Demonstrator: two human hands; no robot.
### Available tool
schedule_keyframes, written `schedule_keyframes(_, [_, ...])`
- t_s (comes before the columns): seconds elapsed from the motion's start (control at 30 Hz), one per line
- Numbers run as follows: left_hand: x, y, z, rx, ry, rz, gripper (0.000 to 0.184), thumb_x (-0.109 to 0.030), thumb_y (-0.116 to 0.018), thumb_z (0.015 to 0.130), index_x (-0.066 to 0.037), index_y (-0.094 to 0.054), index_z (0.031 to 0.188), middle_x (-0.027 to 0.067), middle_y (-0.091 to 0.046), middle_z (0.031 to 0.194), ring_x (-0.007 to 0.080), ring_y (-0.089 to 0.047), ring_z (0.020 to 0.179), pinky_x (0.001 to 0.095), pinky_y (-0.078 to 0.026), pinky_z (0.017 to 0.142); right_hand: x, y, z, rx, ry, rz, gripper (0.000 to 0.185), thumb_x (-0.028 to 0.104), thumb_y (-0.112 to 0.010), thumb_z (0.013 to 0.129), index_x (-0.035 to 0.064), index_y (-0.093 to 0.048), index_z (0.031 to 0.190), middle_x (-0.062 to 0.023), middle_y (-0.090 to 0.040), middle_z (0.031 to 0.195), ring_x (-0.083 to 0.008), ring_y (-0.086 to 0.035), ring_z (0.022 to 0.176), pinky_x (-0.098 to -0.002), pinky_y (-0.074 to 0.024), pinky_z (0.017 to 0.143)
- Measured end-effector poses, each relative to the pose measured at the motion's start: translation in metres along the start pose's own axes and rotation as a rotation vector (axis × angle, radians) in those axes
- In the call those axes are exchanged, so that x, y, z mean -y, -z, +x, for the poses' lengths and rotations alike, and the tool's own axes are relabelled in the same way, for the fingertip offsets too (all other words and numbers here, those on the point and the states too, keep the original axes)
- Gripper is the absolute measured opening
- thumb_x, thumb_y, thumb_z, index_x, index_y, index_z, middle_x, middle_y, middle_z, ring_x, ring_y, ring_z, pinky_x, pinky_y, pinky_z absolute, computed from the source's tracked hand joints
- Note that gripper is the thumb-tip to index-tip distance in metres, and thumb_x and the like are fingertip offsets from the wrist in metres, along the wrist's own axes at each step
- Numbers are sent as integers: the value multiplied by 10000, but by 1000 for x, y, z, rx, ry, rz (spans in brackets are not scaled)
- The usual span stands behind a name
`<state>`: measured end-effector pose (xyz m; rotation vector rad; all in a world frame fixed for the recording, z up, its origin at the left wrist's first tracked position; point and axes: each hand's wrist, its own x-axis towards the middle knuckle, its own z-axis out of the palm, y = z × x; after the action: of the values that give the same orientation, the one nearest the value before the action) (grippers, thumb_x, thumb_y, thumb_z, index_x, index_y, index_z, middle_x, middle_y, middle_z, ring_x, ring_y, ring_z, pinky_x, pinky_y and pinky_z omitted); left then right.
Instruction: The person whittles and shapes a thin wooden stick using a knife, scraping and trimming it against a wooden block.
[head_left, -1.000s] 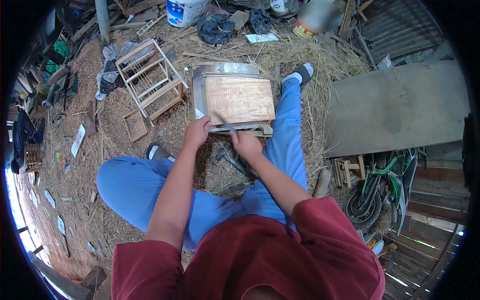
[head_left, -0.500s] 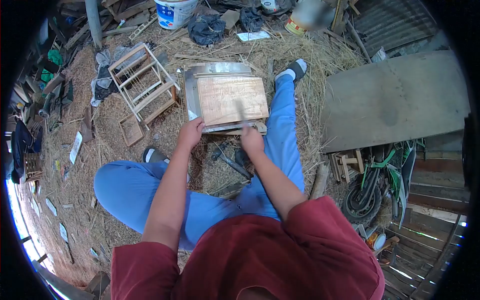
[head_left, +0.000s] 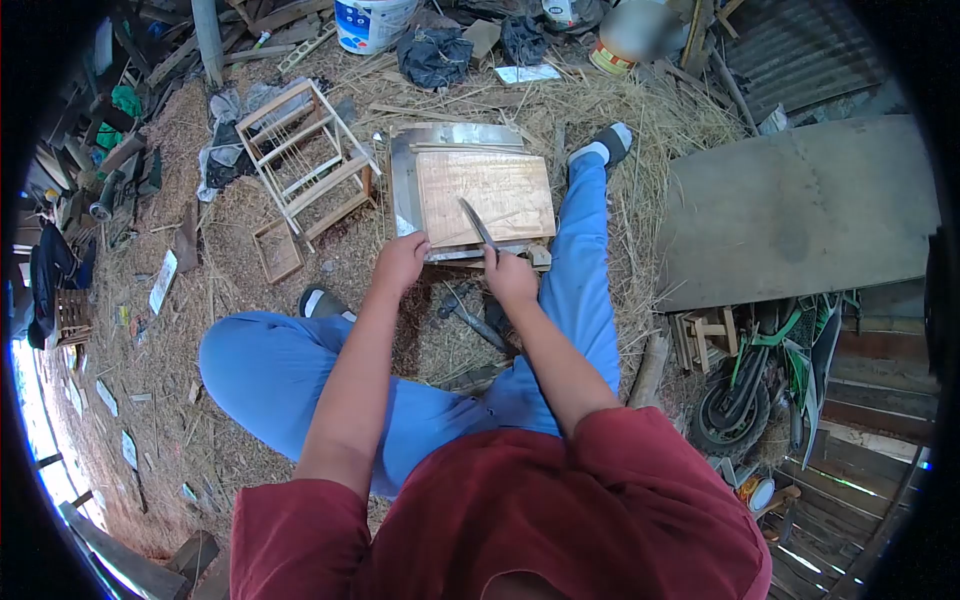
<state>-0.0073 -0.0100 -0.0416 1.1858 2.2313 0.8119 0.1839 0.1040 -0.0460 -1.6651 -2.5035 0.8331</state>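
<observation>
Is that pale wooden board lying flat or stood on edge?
Flat: the wooden board shows its broad face upward, metal sheet visible beside it, left hand at its near left corner.

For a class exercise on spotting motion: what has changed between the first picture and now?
The right hand has moved the knife rightward and slightly farther up over the board. Nothing was visibly let go. The left hand stays by the board's near left corner.

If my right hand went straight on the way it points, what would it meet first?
Your right hand, holding the knife, would likely meet the near edge of the pale wooden board, though its height is unclear.
</observation>
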Motion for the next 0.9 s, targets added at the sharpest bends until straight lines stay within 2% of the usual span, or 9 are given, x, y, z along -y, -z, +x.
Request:
schedule_keyframes(0.07, [2, -4, 1, -5, -11, -24, 179, -261, -600, 934, -108, -662, 1004, 212, -679, 913, 440, -643, 866, 508, -512, 757, -7, -9, -6, -6, -26, 28, 607, 500, -399, 1016, 4, -720, 876, -302, -681, 865, -459, -682, 841, -559, -536, 789])
schedule_keyframes(0.17, [2, -3, 2, -1, -4, 1, 175, -257, -606, 930, -108, -660, 1004, 209, -678, 915, 440, -642, 863, 505, -513, 757, -4, 2, -11, 65, 87, -106, 614, 485, -391, 1021, -21, -715, 897, -310, -677, 884, -465, -677, 863, -564, -528, 812])
schedule_keyframes(0.23, [-3, 2, 3, -13, -6, -1, 174, -257, -606, 930, -107, -659, 1002, 210, -677, 915, 441, -641, 864, 505, -512, 755, -10, -1, -2, -40, -146, 26, 626, 484, -380, 1024, -34, -711, 901, -301, -684, 907, -467, -676, 875, -572, -522, 817])
schedule_keyframes(0.27, [-6, 2, 0, -15, -8, -3, 173, -257, -607, 930, -107, -658, 1000, 211, -676, 916, 441, -640, 864, 506, -511, 752, -12, -7, -5, 19, -17, 71, 638, 489, -373, 1026, -37, -711, 902, -304, -683, 894, -466, -679, 867, -568, -525, 806])
schedule_keyframes(0.43, [-2, 2, 4, -13, -24, 1, 177, -257, -607, 930, -106, -659, 1007, 216, -673, 921, 444, -637, 874, 504, -510, 756, -17, 3, -2, -67, -155, 45, 627, 482, -377, 1026, -34, -710, 898, -306, -677, 869, -470, -674, 845, -566, -529, 788])
schedule_keyframes(0.5, [-4, -2, -1, -28, -34, 0, 177, -257, -608, 930, -107, -659, 1009, 217, -672, 920, 445, -637, 877, 504, -510, 758, -5, -1, -13, 95, 60, -118, 626, 484, -377, 1026, -32, -711, 906, -304, -679, 872, -478, -672, 851, -567, -528, 792])
schedule_keyframes(0.63, [-2, 9, 3, 9, -17, 2, 176, -252, -606, 934, -112, -662, 1025, 210, -676, 935, 441, -640, 882, 500, -513, 764, -27, -9, 3, -68, -207, 105, 621, 491, -384, 1024, -28, -708, 911, -315, -676, 895, -480, -668, 890, -564, -522, 817])
schedule_keyframes(0.83, [-5, 2, -1, -18, -30, 30, 172, -244, -609, 933, -112, -663, 1029, 208, -679, 913, 437, -645, 872, 505, -513, 749, -25, -15, -2, -147, -290, 140, 640, 498, -384, 1021, -30, -705, 855, -315, -677, 902, -478, -667, 908, -567, -513, 830])
schedule_keyframes(0.9, [-3, 0, -2, -27, -39, -14, 169, -245, -612, 932, -105, -658, 1015, 214, -676, 900, 441, -643, 864, 510, -510, 743, -16, -9, -11, -18, -37, 13, 664, 524, -361, 1020, -19, -714, 871, -298, -685, 901, -482, -668, 883, -571, -518, 799])
